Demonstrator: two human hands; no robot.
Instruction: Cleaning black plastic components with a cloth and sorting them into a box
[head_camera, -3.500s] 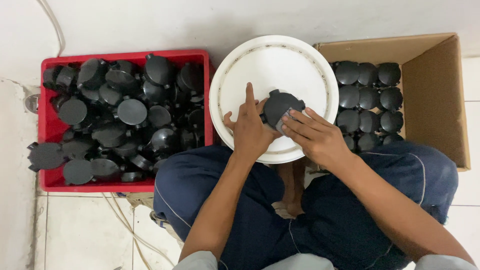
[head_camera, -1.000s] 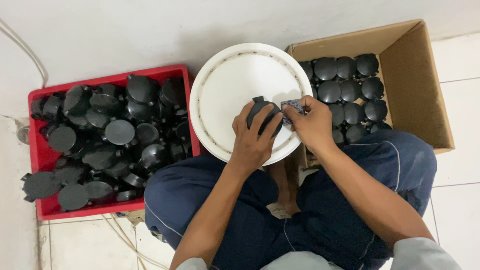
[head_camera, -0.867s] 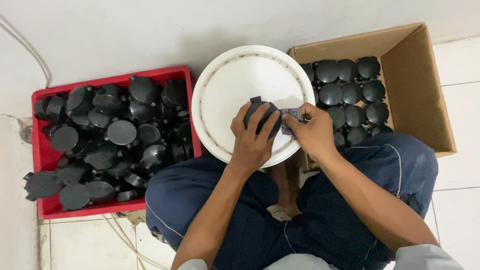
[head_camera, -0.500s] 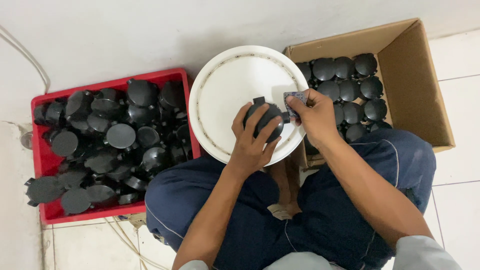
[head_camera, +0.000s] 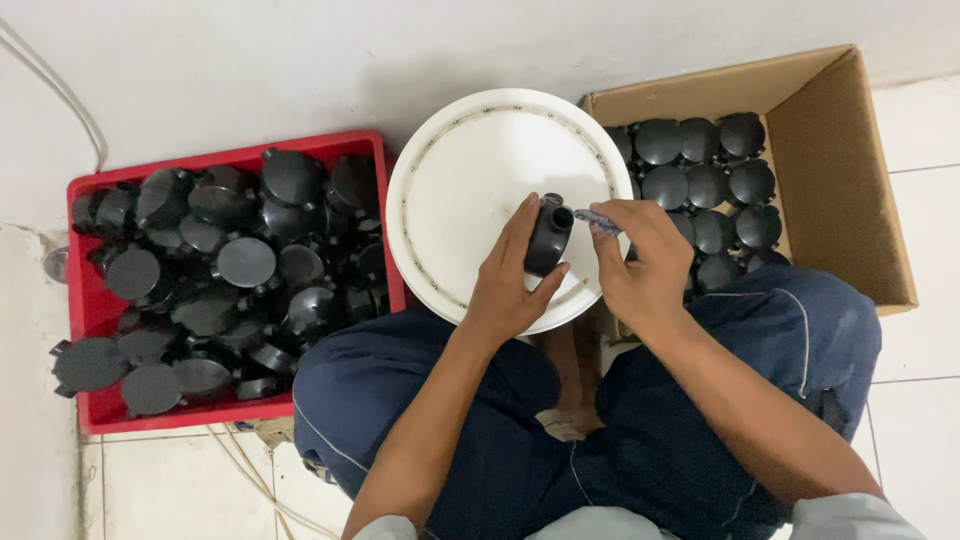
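My left hand (head_camera: 510, 285) grips a round black plastic box (head_camera: 548, 236), turned on edge so one open spout faces right. It is held over a white round bucket lid (head_camera: 460, 180) in front of me. My right hand (head_camera: 640, 265) pinches a small bluish-grey folded piece (head_camera: 597, 222), its tip right at the box's spout. Whether the piece touches the spout I cannot tell.
A red crate (head_camera: 90, 300) at the left holds several loose black round boxes (head_camera: 245, 262). A cardboard carton (head_camera: 845, 180) at the right holds several black round boxes (head_camera: 705, 185) set in rows. My crossed legs in dark blue trousers (head_camera: 620, 420) fill the foreground. A white wall runs behind.
My left hand has turned the black box from flat to on edge. My right hand has brought the small folded piece from beside the box to its spout.
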